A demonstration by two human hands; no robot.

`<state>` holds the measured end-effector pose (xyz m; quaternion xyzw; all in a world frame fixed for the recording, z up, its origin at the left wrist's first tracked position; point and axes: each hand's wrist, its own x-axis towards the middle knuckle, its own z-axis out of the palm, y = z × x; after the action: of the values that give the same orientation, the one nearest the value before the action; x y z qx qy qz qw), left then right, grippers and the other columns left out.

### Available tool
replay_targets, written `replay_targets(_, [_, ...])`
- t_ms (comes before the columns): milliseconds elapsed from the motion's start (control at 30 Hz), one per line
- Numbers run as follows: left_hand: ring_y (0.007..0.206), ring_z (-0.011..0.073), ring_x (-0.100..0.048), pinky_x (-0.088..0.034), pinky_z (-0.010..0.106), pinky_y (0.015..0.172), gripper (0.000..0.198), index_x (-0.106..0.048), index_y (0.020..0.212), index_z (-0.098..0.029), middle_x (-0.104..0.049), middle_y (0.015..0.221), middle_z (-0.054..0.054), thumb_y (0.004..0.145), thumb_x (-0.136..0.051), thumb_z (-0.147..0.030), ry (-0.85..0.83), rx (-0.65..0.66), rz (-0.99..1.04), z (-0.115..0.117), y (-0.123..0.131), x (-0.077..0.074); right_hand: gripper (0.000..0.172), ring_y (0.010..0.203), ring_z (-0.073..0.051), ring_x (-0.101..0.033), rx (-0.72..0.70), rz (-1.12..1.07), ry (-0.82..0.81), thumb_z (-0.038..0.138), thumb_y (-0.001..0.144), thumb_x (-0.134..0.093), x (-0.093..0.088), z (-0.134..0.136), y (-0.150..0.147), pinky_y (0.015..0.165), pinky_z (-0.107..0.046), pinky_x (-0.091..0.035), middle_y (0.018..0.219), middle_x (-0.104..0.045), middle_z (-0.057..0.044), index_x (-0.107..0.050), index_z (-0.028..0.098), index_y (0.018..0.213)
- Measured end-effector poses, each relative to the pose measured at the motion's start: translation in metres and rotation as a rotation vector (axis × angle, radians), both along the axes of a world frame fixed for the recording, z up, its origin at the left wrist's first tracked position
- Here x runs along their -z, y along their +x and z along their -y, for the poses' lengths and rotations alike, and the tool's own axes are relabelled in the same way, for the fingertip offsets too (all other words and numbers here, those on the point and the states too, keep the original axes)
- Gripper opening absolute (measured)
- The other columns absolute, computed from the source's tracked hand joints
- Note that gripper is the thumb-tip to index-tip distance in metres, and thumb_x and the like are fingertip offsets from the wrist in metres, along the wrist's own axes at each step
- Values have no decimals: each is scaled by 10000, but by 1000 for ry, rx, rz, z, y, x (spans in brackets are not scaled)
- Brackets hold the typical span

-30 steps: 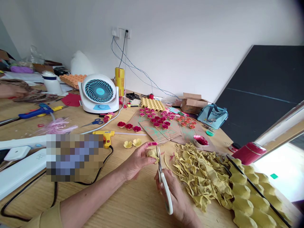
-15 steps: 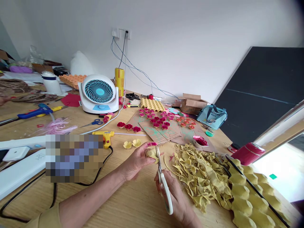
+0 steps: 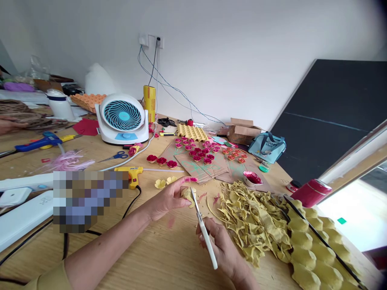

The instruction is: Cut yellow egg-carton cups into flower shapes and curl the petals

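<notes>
1. Pinching cup (image 3: pixel 186 195), left hand (image 3: pixel 169 197): thumb and fingers clamped on it, pink stain on the extended finger.
2. Right hand (image 3: pixel 219 239): fingers wrapped round white handle of scissors (image 3: pixel 208 245), blades pointing up and away, tips at cup's right edge. Can't tell if blades bite into it.
3. Cup: yellow, held just above table (image 3: pixel 157 257), between left fingers and scissors, front centre.
4. Scraps (image 3: pixel 254 221): yellow heap, right of scissors. Egg tray (image 3: pixel 305 257) just beside heap, at far right, black strip (image 3: pixel 326 241) lying across it. Red can (image 3: pixel 313 193) behind.
5. Two yellow flowers (image 3: pixel 160 184) just behind left hand, near glue gun (image 3: pixel 133 176). Three red flowers (image 3: pixel 161 161) in a row farther back.
6. Cardboard (image 3: pixel 211 171) behind cup, bearing pink flowers (image 3: pixel 198 153) and, to their right, orange flowers (image 3: pixel 234 154). Bowl (image 3: pixel 253 178) with red contents near scraps.
7. Fan (image 3: pixel 123 119) back left. Another person's hand (image 3: pixel 7 125) at left edge, partly visible; finger state can't be told.
</notes>
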<state>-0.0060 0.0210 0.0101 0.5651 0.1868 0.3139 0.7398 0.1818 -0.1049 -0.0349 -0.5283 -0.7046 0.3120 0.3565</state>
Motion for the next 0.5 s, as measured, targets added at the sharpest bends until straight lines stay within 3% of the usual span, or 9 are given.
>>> replay_targets(133, [786, 118, -541, -390, 244, 745, 667, -498, 1301, -216, -613, 859, -38, 689, -758, -161, -17, -7, 5, -2, -1, 2, 230, 692, -154, -469, 55, -49, 16, 377, 928, -520, 3, -3, 1, 646, -265, -370, 721, -526, 8, -575, 198, 794])
replay_targets(267, [861, 145, -597, -410, 273, 811, 603, -543, 1267, -227, -650, 921, -16, 707, -752, -149, -16, -8, 49, 2, 3, 3, 206, 635, -139, -455, 175, -264, 16, 394, 876, -610, 6, -6, 1, 586, -251, -378, 699, -517, 17, -623, 189, 865])
replay_targets(400, [997, 200, -622, -416, 322, 915, 566, -567, 1233, -223, -672, 970, 12, 707, -769, -176, -26, -36, 92, 12, 12, 7, 338, 632, -128, -462, 179, -553, 10, 405, 828, -705, 5, -9, -4, 569, -239, -395, 777, -552, 21, -592, 223, 1089])
replay_targets(500, [1060, 224, -607, -419, 338, 948, 524, -595, 1168, -212, -678, 1024, 30, 685, -797, -206, -63, -88, 88, 23, 21, 13, 382, 717, -129, -498, 212, -711, 18, 379, 805, -750, 3, -10, -11, 639, -236, -427, 888, -585, 14, -563, 255, 1115])
